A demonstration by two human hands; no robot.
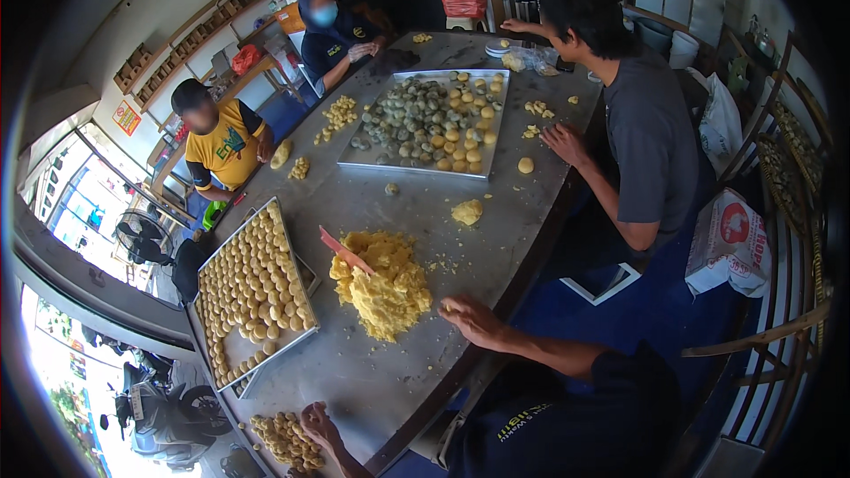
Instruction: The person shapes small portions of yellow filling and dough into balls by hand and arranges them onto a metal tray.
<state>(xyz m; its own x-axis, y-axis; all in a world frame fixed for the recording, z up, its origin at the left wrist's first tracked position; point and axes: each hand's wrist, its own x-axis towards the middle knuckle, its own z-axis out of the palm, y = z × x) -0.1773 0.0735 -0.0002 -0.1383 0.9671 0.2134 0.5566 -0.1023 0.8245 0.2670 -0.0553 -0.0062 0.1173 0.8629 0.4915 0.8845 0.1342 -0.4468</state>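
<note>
My right hand (467,319), fingers curled, is at the right of a crumbly yellow dough mound (379,301) with a pink scraper (350,257) stuck in it. My left hand (319,425), also curled, sits beside a pile of small golden balls (285,443). I cannot make out what, if anything, either hand holds. Left of the mound, a metal tray (310,319) holds rows of pale flattened balls. A smaller dough lump (467,212) lies farther up the steel table (425,372).
Three co-workers sit around the table: one in yellow (221,146), one masked (323,53), one in grey (646,133). A large tray (372,165) holds greyish and yellow balls. A wooden-edged rack (779,327) and white sack (726,239) stand right; a fan (139,235) is left.
</note>
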